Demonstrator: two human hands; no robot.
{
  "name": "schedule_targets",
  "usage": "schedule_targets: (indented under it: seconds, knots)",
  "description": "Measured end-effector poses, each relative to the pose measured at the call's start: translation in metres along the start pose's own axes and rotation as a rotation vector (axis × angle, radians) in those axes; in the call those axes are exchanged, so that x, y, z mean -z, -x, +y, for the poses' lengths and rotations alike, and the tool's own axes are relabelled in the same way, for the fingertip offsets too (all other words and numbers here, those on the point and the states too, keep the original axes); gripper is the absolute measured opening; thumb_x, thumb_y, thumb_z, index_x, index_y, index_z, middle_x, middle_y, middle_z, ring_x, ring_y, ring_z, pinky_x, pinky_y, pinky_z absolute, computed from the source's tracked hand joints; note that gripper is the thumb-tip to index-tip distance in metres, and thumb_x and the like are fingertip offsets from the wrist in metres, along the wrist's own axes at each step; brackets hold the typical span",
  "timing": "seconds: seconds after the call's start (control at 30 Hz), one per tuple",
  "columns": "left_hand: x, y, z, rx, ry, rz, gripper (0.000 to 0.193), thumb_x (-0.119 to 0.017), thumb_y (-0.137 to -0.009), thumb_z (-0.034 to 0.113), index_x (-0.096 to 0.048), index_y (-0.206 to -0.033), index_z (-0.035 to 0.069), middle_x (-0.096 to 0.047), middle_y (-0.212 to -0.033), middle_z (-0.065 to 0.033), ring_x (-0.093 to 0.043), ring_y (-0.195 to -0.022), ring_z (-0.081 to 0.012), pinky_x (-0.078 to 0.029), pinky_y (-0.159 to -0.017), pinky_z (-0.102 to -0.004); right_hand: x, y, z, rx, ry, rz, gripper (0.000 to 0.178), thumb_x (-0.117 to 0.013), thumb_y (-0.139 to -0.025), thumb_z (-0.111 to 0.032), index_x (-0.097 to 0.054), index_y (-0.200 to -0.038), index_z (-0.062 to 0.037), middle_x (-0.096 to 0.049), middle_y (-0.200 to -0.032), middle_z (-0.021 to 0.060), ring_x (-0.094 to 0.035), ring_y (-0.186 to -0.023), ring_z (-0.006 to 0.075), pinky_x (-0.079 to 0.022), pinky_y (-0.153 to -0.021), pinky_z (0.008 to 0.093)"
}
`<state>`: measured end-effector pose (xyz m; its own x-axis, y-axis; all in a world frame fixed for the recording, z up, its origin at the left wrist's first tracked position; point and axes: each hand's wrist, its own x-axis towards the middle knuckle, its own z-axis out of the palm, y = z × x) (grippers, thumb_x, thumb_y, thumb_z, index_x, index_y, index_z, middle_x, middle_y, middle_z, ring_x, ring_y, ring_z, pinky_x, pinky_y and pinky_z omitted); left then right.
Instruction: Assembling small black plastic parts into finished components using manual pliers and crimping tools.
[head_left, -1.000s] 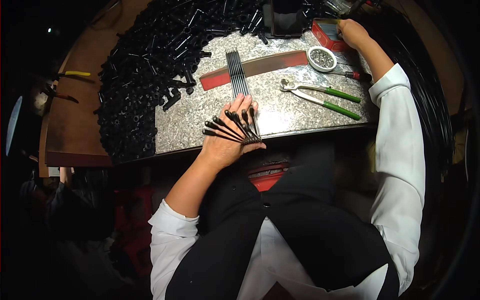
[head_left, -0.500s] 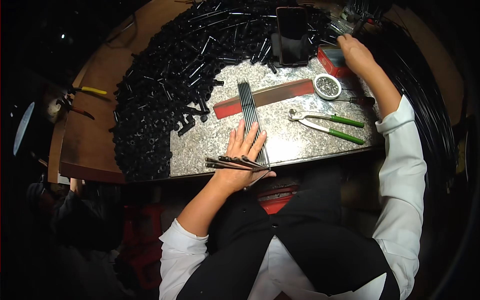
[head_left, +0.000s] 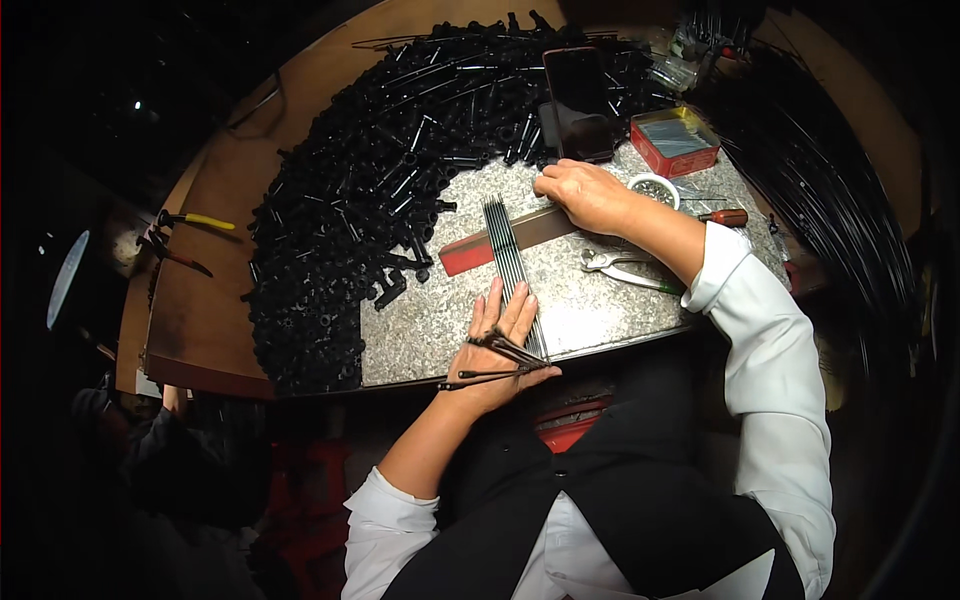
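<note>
My left hand (head_left: pixel 482 362) lies flat with fingers stretched over a row of thin dark metal rods (head_left: pixel 507 250). The rods lie side by side across a long red-and-brown block (head_left: pixel 466 256), their far tips beyond it. Several thin dark strips with knobbed ends cross the back of this hand. Over the block's right part, just below the phone, my right hand (head_left: pixel 595 197) has its fingers curled together. Whatever they pinch is too small or hidden to make out. Beside it stands a white bowl (head_left: pixel 673 188) of small metal bits, partly covered by my right hand and forearm.
A heap of black tubular parts (head_left: pixel 340 210) covers the left and back. Near a phone (head_left: pixel 582 105) stands a red box (head_left: pixel 668 160) of thin pieces. Green-handled pincers (head_left: pixel 640 273) lie partly under my right forearm. Long black rods (head_left: pixel 820 190) fill the right side.
My right hand has moved left and nearer, from the red box to above the block. My left hand stays on the rods; the strips across it have swung. The view has shifted slightly.
</note>
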<state>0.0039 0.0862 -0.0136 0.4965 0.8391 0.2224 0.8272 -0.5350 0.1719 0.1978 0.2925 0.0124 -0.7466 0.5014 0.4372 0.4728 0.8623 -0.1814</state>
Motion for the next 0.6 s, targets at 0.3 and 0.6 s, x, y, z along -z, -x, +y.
schedule_targets:
  seconds: [0.3,0.6]
  knots:
    - [0.0047,0.0008,-0.0018,-0.023,0.047,0.045,0.098,-0.08,-0.064,0.046,-0.036,-0.136,-0.002,-0.033,-0.144,-0.0227,-0.023,-0.135,-0.0462,-0.027,-0.106,-0.0583,-0.0045,-0.0014,-0.0025,-0.055,0.044,0.001,0.015,-0.05,-0.079,-0.006,-0.058,-0.092,-0.0047,-0.06,-0.091,0.0138,-0.058,-0.092,0.0328,-0.048,-0.079,0.0419]
    - [0.0039,0.0004,-0.0016,-0.024,0.059,0.043,0.096,-0.081,-0.063,0.045,-0.037,-0.135,-0.003,-0.034,-0.143,-0.0229,-0.024,-0.135,-0.0462,-0.027,-0.106,-0.0578,-0.0079,0.0009,0.0008,-0.039,0.042,0.011,0.015,-0.05,-0.08,-0.006,-0.057,-0.093,-0.0035,-0.057,-0.091,0.0147,-0.056,-0.092,0.0328,-0.048,-0.079,0.0417]
